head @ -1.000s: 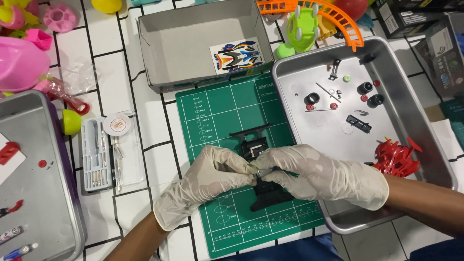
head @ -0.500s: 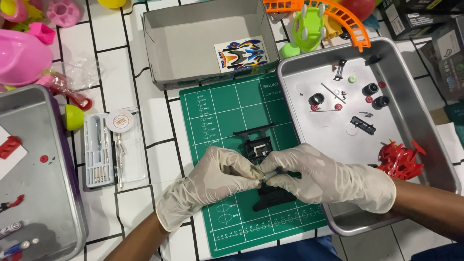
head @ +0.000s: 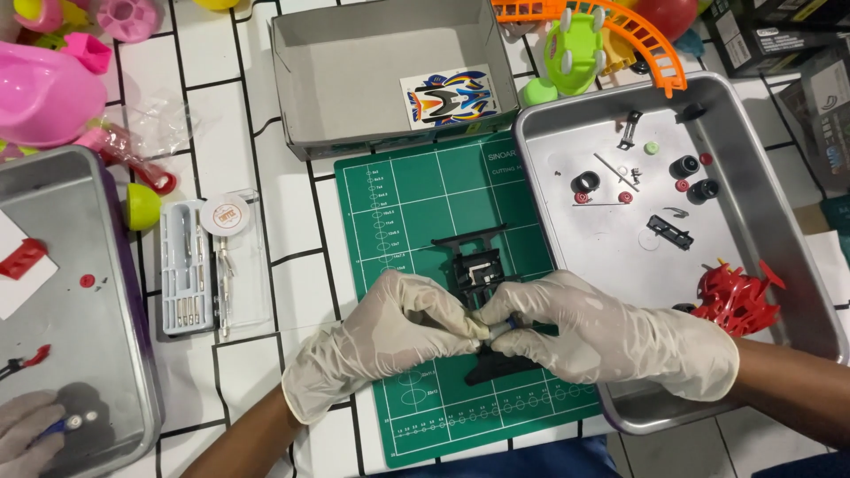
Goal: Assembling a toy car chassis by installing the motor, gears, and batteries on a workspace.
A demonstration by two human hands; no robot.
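Note:
A black toy car chassis (head: 479,265) lies lengthwise on a green cutting mat (head: 416,195). My left hand (head: 381,341), in a pale glove, and my right hand (head: 611,336), also gloved, meet over the chassis's middle. Their fingertips pinch a small part with a blue tip (head: 506,327) against the chassis. The chassis's near end (head: 496,365) shows below my hands; its middle is hidden under my fingers.
A metal tray (head: 779,230) on the right holds black wheels (head: 683,166), small parts and a red piece (head: 735,296). A grey box (head: 354,80) with a sticker sheet (head: 447,96) stands behind the mat. A screwdriver set (head: 188,265) lies left. Another person's gloved hand (head: 35,434) works in a left tray (head: 80,292).
Both hands stay over the chassis; the fingertips have drawn slightly closer together on the small part. The view has shifted a little.

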